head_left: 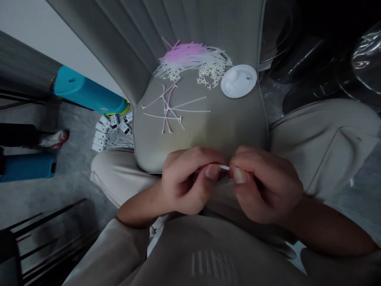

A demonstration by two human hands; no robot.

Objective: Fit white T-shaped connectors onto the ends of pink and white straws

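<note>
My left hand point(193, 178) and my right hand point(262, 182) meet in front of my lap. Between their pinched fingertips runs a short stretch of a thin white stick point(224, 167); both its ends are hidden in my fingers. Beyond them, on the grey chair seat point(238, 123), lie several pale pink and white sticks point(166, 109) crossed over each other, some with small T-shaped ends. Farther back is a pile of pink and white sticks point(186, 55), with small white connector pieces point(211, 74) in front of it.
A white plastic lid point(239, 81) with a whitish lump on it sits at the seat's right edge. To the left are a blue-covered chair back point(86, 91) and small white boxes with cables point(102, 133) on the floor. Another person's shoe point(56, 139) shows farther left.
</note>
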